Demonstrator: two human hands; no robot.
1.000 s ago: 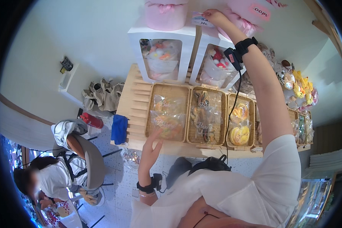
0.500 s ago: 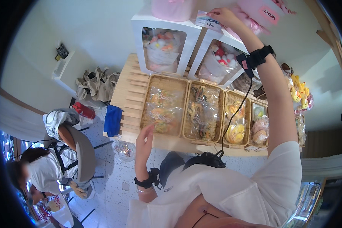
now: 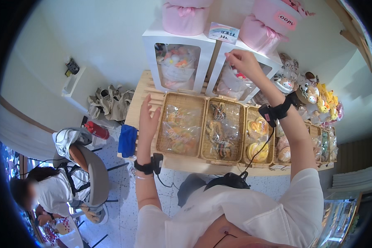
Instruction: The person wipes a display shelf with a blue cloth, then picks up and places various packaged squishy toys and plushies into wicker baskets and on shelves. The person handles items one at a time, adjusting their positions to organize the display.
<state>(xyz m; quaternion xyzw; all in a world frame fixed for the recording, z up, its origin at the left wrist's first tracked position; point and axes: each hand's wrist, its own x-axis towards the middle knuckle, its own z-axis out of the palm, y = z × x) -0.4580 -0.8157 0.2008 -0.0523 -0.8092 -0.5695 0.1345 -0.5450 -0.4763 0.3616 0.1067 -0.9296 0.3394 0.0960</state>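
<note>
My right hand (image 3: 244,65) is raised in front of the right white window box (image 3: 226,89), fingers loosely bent and apart, holding nothing visible. Just beyond it, a small handwritten card (image 3: 223,33) stands on the tops of the two boxes, between pink wrapped bundles. The left white window box (image 3: 177,41) has a plush bouquet showing behind its window. Over the table's left part hovers my left hand (image 3: 149,119), open and empty, beside a wicker basket (image 3: 161,124) of bagged bread. Both wrists wear black straps with small devices.
More bread baskets (image 3: 222,160) line the wooden table to the right. Plush toys (image 3: 328,99) crowd its far right. A blue cloth (image 3: 127,140) hangs at the left edge. Further left, a person (image 3: 60,190) sits in a grey chair, near a red fire extinguisher (image 3: 96,130).
My right hand has let go of the card and drawn back toward me; the card now stands on the boxes. My left hand has risen and moved left over the table.
</note>
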